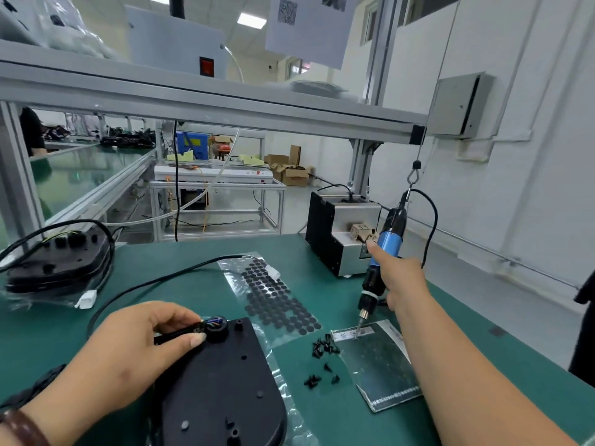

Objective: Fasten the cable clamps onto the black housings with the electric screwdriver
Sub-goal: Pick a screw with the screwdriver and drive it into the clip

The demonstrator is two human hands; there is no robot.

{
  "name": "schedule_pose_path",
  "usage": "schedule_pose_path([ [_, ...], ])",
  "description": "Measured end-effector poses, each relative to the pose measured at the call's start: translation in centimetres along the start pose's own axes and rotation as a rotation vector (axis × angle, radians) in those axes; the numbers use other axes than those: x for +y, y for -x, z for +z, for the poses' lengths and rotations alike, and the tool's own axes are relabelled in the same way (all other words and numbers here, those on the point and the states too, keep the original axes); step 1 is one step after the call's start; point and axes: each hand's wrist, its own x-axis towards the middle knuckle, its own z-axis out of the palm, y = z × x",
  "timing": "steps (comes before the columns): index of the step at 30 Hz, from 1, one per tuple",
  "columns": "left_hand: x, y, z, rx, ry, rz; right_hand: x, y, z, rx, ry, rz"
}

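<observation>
Head view: black housing point(225, 381) lies flat on the green surface point(306, 249) at the near edge, left of centre, partly on clear film. Left hand point(128, 352) rests on its far end; thumb and forefinger pinch the cable clamp point(180, 336) where the coloured wires enter a round boss. Clamp and cable sheath are both black, so the split between them can't be told.

Right hand point(402, 281) is wrapped round the electric screwdriver point(386, 246), forefinger lying straight along the blue barrel. The driver hangs from a hook and wire, and its bit tip is down on a foil bag point(380, 365) right of the housing. Loose black screws point(325, 347) sit beside the bag's left edge.

Handling, as judgement:
- Housing looks like rigid moulded plastic, light, likely to skate on the film. Press down near the boss, not at the rim.
- Clamp is small and would probably twist under driver torque, so keep it pinched close to the screw hole.
- Screws are tiny and easy to scatter. Pick them up with the bit.

Stack of more housings point(58, 262) sits at the left edge, screw feeder point(341, 233) at the far right corner, sheet of black round pads point(277, 297) mid-surface.

Writing: the bag's white label and near-edge print strip are too blurred to read. A code-pattern sheet point(309, 24) hangs overhead. No brand legible.
</observation>
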Motion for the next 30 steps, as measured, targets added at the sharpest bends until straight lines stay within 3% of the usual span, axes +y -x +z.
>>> schedule_pose_path([
  [2, 0.1, 0.0, 0.0, 0.003, 0.007, 0.004, 0.3, -0.4, 0.2, -0.049, -0.091, 0.006],
  [7, 0.5, 0.3, -0.1, 0.01, 0.025, 0.015, -0.1, 0.1, 1.3, 0.03, -0.206, -0.032],
  [10, 0.4, 0.2, -0.2, 0.012, 0.038, 0.005, -1.9, 1.5, 1.2, 0.009, -0.341, -0.161],
  [15, 0.0, 0.2, -0.1, 0.008, 0.009, 0.012, -6.4, 7.7, 2.6, -0.339, -0.667, -0.35],
  [20, -0.2, 0.2, 0.0, 0.009, -0.008, 0.035, -6.9, 14.2, 7.1, -0.707, -0.729, -0.381],
  [24, -0.1, 0.3, 0.0, 0.015, -0.014, 0.04, -5.9, 17.2, 9.9, -0.846, -0.69, -0.437],
  [30, 0.1, 0.4, 0.0, 0.014, 0.01, 0.024, -5.1, 19.0, 11.6, -0.916, -0.625, -0.554],
])
